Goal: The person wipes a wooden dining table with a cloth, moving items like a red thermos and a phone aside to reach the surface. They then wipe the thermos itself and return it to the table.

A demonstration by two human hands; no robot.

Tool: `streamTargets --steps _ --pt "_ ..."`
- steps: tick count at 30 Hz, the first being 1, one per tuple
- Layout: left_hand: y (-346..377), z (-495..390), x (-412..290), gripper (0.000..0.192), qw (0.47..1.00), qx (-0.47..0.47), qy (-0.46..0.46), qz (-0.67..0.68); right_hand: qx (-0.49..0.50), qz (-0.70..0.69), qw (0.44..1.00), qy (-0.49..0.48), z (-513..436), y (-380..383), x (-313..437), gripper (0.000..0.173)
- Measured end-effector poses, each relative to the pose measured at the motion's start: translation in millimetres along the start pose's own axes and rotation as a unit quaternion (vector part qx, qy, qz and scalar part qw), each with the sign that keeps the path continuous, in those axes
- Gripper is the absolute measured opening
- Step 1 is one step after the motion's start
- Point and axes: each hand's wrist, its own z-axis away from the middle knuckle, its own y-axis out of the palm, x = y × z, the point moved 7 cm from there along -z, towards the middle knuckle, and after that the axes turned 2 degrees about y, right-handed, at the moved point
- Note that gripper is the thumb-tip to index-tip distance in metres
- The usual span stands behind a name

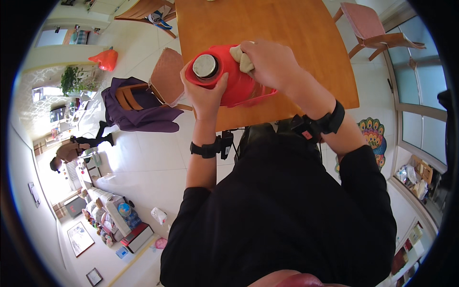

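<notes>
A red plastic thermos flask is tilted above the near edge of the wooden table. Its round silvery stopper sits in the mouth, facing up to the left. My left hand grips the flask around its neck, the thumb on the near side. In my right hand is a bunched cream cloth, pressed against the upper side of the flask. Whether the flask's lower end touches the table is hidden.
A pink-padded chair with a purple garment over its back stands left of the table. Another pink chair is at the right. A patterned mat lies on the floor at the right. Farther left, a person is near the window.
</notes>
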Motion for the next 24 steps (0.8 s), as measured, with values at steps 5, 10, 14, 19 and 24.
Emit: streamTargets --steps 5,10,14,19,24 --pt "1.8 -0.8 -3.8 0.076 0.999 0.002 0.03 0.035 -0.096 -0.017 0.988 0.122 34.1 -0.6 10.6 0.023" --pt "4.8 2.3 -4.7 0.076 0.998 0.004 0.039 0.05 -0.138 -0.068 0.967 0.204 65.8 16.0 15.7 0.025" --pt "5.8 2.2 -6.5 0.078 0.997 0.028 0.046 0.047 -0.148 -0.115 0.945 0.269 84.1 32.8 28.2 0.028" --pt "6.0 2.3 -6.5 0.079 0.996 0.042 0.054 0.05 -0.161 -0.068 0.953 0.249 95.1 54.7 56.6 0.027" --pt "7.6 0.4 -5.7 0.078 0.995 0.053 0.062 0.064 -0.192 -0.06 0.962 0.184 106.5 52.2 63.3 0.03"
